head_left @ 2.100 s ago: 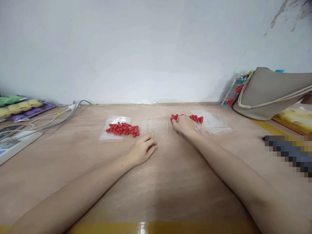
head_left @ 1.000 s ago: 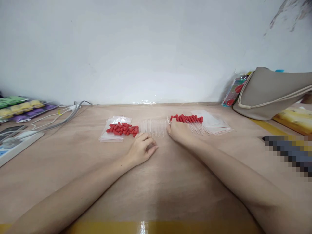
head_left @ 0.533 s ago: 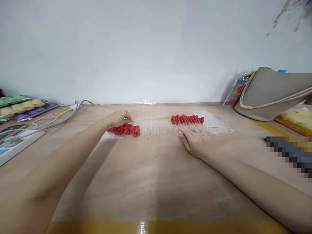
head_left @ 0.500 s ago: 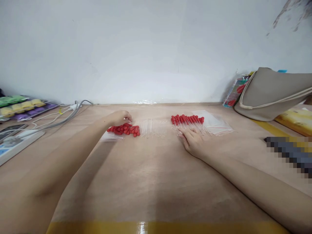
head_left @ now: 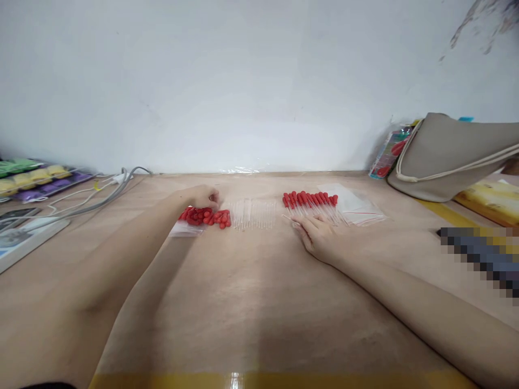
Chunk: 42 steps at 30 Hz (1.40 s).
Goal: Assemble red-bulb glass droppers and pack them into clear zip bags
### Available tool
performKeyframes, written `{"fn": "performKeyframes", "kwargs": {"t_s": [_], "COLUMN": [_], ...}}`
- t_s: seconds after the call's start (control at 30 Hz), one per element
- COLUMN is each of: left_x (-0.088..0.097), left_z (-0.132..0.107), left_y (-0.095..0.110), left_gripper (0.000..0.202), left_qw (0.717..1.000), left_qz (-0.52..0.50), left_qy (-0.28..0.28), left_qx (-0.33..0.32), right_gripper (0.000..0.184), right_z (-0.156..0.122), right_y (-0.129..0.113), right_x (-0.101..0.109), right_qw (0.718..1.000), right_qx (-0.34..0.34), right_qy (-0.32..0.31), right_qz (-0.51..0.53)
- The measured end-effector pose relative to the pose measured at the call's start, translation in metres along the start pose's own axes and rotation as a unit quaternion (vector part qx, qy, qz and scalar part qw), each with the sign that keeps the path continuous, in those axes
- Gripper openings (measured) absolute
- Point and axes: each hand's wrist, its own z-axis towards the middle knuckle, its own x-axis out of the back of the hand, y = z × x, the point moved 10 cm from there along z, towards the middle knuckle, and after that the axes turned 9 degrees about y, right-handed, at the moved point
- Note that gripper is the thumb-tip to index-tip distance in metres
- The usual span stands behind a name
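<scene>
My left hand (head_left: 205,196) is over a heap of red rubber dropper bulbs (head_left: 198,215), its fingers bent and close together at the heap's far edge. Whatever its fingertips may hold is hidden. To the right of the heap lies a row of clear glass dropper tubes (head_left: 253,214), side by side. My right hand (head_left: 318,235) rests on the table, closed on a thin glass dropper tube (head_left: 288,218) whose tip points left. Just behind that hand are several droppers with red bulbs fitted (head_left: 310,199), their tubes partly covered by the fingers.
Clear plastic bags (head_left: 357,205) lie right of the fitted droppers; another bag (head_left: 186,230) is under the bulbs. A grey bag (head_left: 454,156) stands at the back right. On the left are cables (head_left: 117,189), a power strip (head_left: 36,240) and coloured packs (head_left: 36,181).
My left hand has come down slightly onto the bulb heap, its fingers curling closer together. My right hand stays in place with the glass tube. The view has shifted slightly.
</scene>
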Motion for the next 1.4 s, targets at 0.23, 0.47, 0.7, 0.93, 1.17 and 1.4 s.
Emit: {"fn": "performKeyframes", "kwargs": {"t_s": [0.23, 0.47, 0.7, 0.93, 1.17, 1.4], "left_x": [0.043, -0.003, -0.021, -0.021, -0.021, -0.024], "left_z": [-0.024, -0.097, -0.11, -0.108, -0.107, -0.108], "left_y": [0.018, 0.113, 0.157, 0.157, 0.156, 0.163], "left_gripper": [0.021, 0.027, 0.017, 0.018, 0.016, 0.016], "left_qw": [0.968, 0.94, 0.935, 0.933, 0.924, 0.918], "left_qz": [-0.103, -0.192, -0.18, -0.191, -0.215, -0.221], "left_qy": [0.227, 0.261, 0.269, 0.272, 0.281, 0.265], "left_qx": [-0.001, -0.108, -0.147, -0.139, -0.147, -0.197], "right_gripper": [0.028, 0.022, 0.02, 0.02, 0.021, 0.02], "right_z": [0.003, 0.009, 0.011, 0.013, 0.01, 0.008], "right_y": [-0.001, -0.021, -0.041, -0.045, -0.045, -0.041], "right_x": [0.002, -0.005, -0.016, -0.011, -0.014, -0.021], "right_qw": [1.0, 0.998, 0.992, 0.992, 0.987, 0.972], "right_qx": [-0.01, 0.008, 0.032, 0.048, 0.058, 0.049], "right_qy": [-0.017, -0.037, -0.017, -0.01, -0.013, -0.047], "right_qz": [-0.014, 0.043, 0.119, 0.118, 0.15, 0.226]}}
